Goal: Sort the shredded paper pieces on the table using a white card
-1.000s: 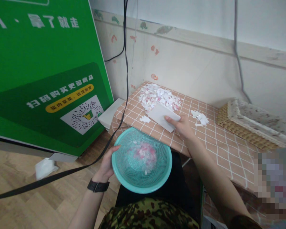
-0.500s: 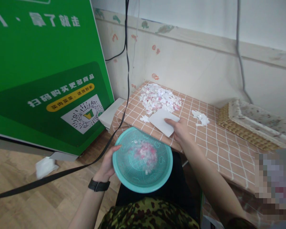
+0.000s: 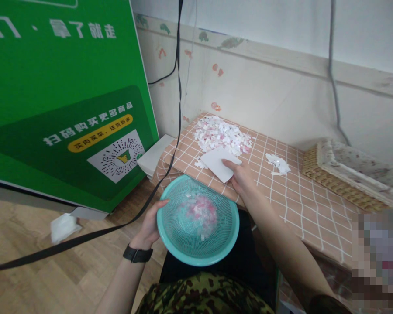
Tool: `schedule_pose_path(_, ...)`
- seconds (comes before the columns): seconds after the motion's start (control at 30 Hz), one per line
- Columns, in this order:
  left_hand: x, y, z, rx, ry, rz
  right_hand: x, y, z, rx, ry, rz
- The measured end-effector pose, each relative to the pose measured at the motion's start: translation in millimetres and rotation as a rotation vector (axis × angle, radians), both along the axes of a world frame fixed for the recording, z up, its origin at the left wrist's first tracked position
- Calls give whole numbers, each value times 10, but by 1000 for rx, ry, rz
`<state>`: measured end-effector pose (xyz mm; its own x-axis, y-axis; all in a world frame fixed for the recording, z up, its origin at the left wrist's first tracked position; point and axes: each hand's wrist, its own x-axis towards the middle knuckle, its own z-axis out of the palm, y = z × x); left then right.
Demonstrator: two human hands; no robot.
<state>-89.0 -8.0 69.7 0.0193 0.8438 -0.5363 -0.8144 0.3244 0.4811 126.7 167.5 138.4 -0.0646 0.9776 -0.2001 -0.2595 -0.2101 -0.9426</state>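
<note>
My left hand (image 3: 151, 222) is closed on the left rim of a turquoise plastic mesh basket (image 3: 173, 242), its thumb over the edge. White and pink paper scraps (image 3: 201, 211) lie in the bottom of the basket, which sits at the table's front edge. In my right hand (image 3: 240, 176) is a white card (image 3: 218, 165), pinched with the thumb on top. The card is low over the table, at the near side of a heap of small white and pink paper scraps (image 3: 221, 135). A few scraps show by the card's left corner.
A brown checked cloth (image 3: 275, 196) covers the table against the wall. A smaller pile of paper bits (image 3: 277, 165) lies right of the heap, before a lined wicker basket (image 3: 343, 183). A green cabinet (image 3: 52, 78) stands left; a black strap (image 3: 178, 87) hangs in front.
My right hand has moved the white card slightly left, toward the loose scraps at the heap's near edge. My left hand keeps its hold on the basket. The view has shifted a little.
</note>
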Motion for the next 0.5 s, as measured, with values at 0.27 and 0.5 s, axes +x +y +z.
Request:
schedule_pose_path(0.27, 0, -8, 7, -1, 1, -11, -131, 160, 5, 0, 4, 58)
schedule_pose_path(0.5, 4, -8, 18, 1, -1, 1, -145, 162, 15, 125, -68, 54)
